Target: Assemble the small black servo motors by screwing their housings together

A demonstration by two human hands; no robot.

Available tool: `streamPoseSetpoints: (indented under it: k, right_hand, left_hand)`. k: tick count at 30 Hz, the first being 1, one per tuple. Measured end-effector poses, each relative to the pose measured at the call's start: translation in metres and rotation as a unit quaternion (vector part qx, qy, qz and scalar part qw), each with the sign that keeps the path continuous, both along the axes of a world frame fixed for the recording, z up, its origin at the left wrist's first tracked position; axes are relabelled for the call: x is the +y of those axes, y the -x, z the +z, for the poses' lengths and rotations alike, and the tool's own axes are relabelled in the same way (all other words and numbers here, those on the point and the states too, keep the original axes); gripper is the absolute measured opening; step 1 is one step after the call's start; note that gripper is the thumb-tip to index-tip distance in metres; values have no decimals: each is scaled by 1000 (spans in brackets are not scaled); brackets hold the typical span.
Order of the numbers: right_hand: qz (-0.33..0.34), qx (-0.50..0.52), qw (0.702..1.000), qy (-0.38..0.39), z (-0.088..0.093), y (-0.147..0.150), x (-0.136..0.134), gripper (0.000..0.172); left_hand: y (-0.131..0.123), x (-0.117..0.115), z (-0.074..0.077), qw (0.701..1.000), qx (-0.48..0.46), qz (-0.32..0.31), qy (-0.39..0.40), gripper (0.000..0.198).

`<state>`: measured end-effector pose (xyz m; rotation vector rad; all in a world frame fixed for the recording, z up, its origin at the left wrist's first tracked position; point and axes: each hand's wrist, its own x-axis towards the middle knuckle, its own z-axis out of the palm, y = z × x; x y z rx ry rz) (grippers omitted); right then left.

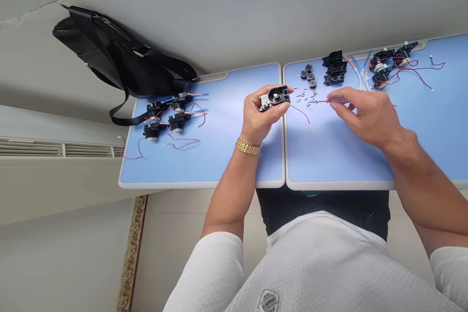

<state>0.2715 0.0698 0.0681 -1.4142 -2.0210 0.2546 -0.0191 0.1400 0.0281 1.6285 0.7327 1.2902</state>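
My left hand (pixel 260 113) is closed round a black and white plastic housing (pixel 277 96), held above the gap between the two tables. A thin red wire (pixel 304 112) trails from its right side. In my right hand (pixel 365 112) is a screwdriver (pixel 319 102), pinched near the red end of its handle, with its shaft pointing left. The screwdriver's tip is among small loose screws (pixel 302 95) on the right table. Just behind the screws lie several round black parts (pixel 310 76).
Black housings (pixel 334 68) stand at the back of the right table (pixel 329 165), with wired assemblies (pixel 383 70) and blue tubes (pixel 366 61) farther right. More wired assemblies (pixel 177 119) lie on the left table (pixel 204 165). A black bag (pixel 120 53) leans at the back left.
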Motion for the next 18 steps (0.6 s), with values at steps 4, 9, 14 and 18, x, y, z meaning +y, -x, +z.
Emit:
streamPoseSetpoints:
  k: [4,9,14,18]
  right_hand:
    - [-6,25,1000,-13,2,0,0,24]
    - [-12,41,999,-24,6,0,-1,22]
    - [-30,97,994,-39,17,1,-5,20]
    - [-28,137,988,-61,25,3,-9,21]
  left_hand:
    - [-1,-1,3,1000,-1,-8,21,59]
    - [1,-4,9,999,35,-7,15,56]
    - [-3,-11,15,986,167,1,-6,44]
    - [-7,-12,14,976,210,-23,-56,34]
